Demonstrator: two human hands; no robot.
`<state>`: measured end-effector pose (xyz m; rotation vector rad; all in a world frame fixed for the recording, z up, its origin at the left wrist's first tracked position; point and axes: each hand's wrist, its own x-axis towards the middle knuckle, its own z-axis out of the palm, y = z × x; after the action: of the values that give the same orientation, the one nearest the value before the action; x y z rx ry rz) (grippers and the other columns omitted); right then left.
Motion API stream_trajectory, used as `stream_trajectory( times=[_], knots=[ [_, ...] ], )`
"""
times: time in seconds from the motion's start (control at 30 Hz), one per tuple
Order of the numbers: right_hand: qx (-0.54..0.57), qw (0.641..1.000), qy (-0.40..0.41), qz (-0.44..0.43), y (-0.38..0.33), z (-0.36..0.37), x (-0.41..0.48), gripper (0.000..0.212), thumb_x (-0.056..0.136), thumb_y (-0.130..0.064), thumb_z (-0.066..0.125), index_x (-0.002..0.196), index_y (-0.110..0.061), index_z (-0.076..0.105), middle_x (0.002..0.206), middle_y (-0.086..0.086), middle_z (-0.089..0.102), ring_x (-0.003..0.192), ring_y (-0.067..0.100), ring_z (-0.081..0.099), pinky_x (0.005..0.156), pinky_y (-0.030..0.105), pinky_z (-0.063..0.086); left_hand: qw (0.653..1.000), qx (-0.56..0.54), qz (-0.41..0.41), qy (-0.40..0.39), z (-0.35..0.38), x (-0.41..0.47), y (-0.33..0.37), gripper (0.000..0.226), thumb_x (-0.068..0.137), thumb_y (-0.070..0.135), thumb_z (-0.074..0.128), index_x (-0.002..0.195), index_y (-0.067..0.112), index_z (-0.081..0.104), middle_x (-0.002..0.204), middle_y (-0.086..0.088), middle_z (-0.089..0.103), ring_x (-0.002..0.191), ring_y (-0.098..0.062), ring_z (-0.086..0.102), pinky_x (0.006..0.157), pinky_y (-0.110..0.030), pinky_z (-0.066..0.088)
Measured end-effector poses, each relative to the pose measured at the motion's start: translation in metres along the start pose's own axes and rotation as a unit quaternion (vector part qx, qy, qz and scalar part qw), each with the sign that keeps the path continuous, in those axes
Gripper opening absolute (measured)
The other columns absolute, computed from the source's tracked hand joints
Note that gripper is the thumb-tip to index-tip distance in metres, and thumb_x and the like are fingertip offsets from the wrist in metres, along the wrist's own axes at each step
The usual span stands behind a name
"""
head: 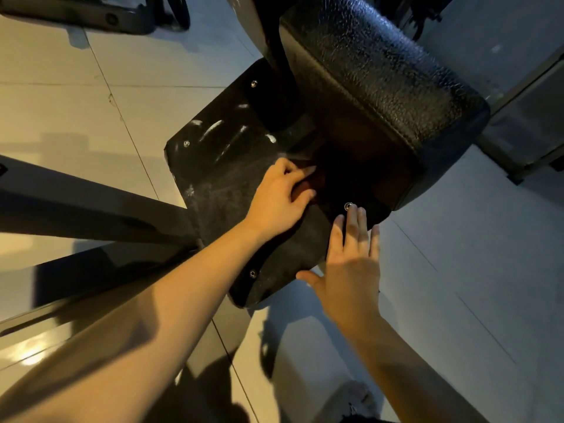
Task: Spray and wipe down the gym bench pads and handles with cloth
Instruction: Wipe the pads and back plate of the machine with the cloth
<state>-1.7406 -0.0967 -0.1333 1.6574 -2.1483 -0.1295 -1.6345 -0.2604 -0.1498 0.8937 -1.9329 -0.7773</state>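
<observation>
Dim, warm left light, hard shadows

Two bare hands on a black footplate beneath a gym pad

The left hand (279, 198) rests on the middle of the footplate (219, 178), its fingers curled over a dark reddish cloth (316, 178) (mostly lost in shadow), just under the black textured pad (375, 77) overhanging the plate's far side. The right hand (351, 270) lies flat with straight fingers on the plate's near right edge, fingertips beside a shiny bolt (348, 206). White smears (213, 128) mark the plate's far left part; pale floor tiles (91, 102) surround it.
</observation>
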Motion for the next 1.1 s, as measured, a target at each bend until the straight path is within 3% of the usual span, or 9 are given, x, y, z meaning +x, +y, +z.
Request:
stream_trajectory(
  times=[0.17,0.3,0.37,0.47,0.57,0.73,0.8,0.97,1.1],
  knots=[
    [0.019,1.000,0.011,-0.005,0.000,0.003,-0.002,0.127,0.065,-0.078,0.073,0.153,0.006,0.035,0.163,0.029,0.023,0.153,0.043,0.019,0.124,0.060,0.018,0.987,0.014,-0.143,0.071,-0.025,-0.008,-0.056,0.047,0.097,0.037,0.065,0.142,0.022,0.060,0.119,0.001,0.048,0.113,-0.018,0.052,0.102,-0.028,0.037],
    [0.008,1.000,0.022,-0.010,0.002,0.005,-0.002,0.125,0.069,-0.080,0.067,0.154,0.005,0.033,0.164,0.028,0.022,0.153,0.042,0.017,0.124,0.058,0.015,0.915,0.000,-0.378,0.140,-0.033,-0.029,-0.071,0.047,0.098,0.038,0.059,0.142,0.020,0.058,0.134,-0.014,0.048,0.121,-0.035,0.056,0.108,-0.045,0.045],
    [0.004,1.000,0.023,-0.014,0.002,0.006,-0.002,0.125,0.069,-0.080,0.068,0.154,0.006,0.033,0.164,0.028,0.020,0.154,0.043,0.017,0.124,0.058,0.013,0.928,0.018,-0.346,0.136,-0.016,-0.045,-0.038,0.046,0.096,0.035,0.062,0.140,0.018,0.060,0.130,-0.015,0.050,0.120,-0.037,0.055,0.106,-0.045,0.045],
    [-0.004,1.000,0.022,-0.016,0.001,0.004,-0.001,0.126,0.067,-0.078,0.071,0.153,0.006,0.034,0.163,0.030,0.021,0.153,0.043,0.018,0.123,0.057,0.012,0.988,-0.015,-0.144,0.047,0.003,-0.068,0.010,0.047,0.094,0.033,0.067,0.138,0.022,0.060,0.119,0.000,0.049,0.112,-0.020,0.053,0.098,-0.033,0.045],
    [-0.011,1.000,0.018,-0.013,0.001,0.005,-0.002,0.125,0.067,-0.078,0.069,0.153,0.006,0.035,0.163,0.030,0.022,0.153,0.043,0.018,0.123,0.058,0.013,0.997,0.051,0.040,-0.030,-0.005,-0.084,-0.003,0.046,0.094,0.029,0.065,0.139,0.022,0.061,0.119,-0.001,0.048,0.111,-0.020,0.050,0.097,-0.031,0.044],
    [-0.002,1.000,0.030,-0.011,0.001,0.007,-0.004,0.116,0.081,-0.085,0.037,0.153,0.006,0.034,0.162,0.029,0.023,0.153,0.043,0.018,0.124,0.058,0.014,0.938,0.045,-0.332,0.093,-0.028,-0.091,-0.061,0.046,0.098,0.031,0.062,0.143,0.022,0.057,0.129,-0.011,0.050,0.122,-0.034,0.051,0.107,-0.044,0.042],
    [-0.004,0.999,0.030,-0.012,0.001,0.008,-0.004,0.116,0.081,-0.084,0.038,0.153,0.007,0.034,0.163,0.029,0.022,0.153,0.043,0.017,0.124,0.059,0.015,0.954,0.047,-0.290,0.066,-0.022,-0.094,-0.042,0.048,0.096,0.031,0.064,0.143,0.022,0.057,0.124,-0.008,0.050,0.119,-0.031,0.053,0.105,-0.043,0.044],
    [0.000,0.999,0.039,-0.015,0.000,0.003,-0.003,0.120,0.070,-0.074,0.066,0.151,0.009,0.035,0.162,0.031,0.023,0.153,0.044,0.017,0.123,0.061,0.017,0.995,0.036,0.031,-0.087,-0.004,-0.100,0.012,0.051,0.093,0.032,0.067,0.143,0.028,0.057,0.121,0.005,0.045,0.112,-0.014,0.045,0.097,-0.027,0.040],
    [-0.011,1.000,0.022,-0.005,-0.002,0.003,-0.002,0.127,0.063,-0.071,0.078,0.153,0.007,0.035,0.163,0.029,0.022,0.154,0.042,0.016,0.123,0.059,0.015,0.997,0.056,-0.056,-0.007,-0.022,-0.098,-0.041,0.046,0.095,0.028,0.067,0.140,0.023,0.060,0.119,0.000,0.049,0.113,-0.020,0.050,0.103,-0.037,0.044]
  ],
)
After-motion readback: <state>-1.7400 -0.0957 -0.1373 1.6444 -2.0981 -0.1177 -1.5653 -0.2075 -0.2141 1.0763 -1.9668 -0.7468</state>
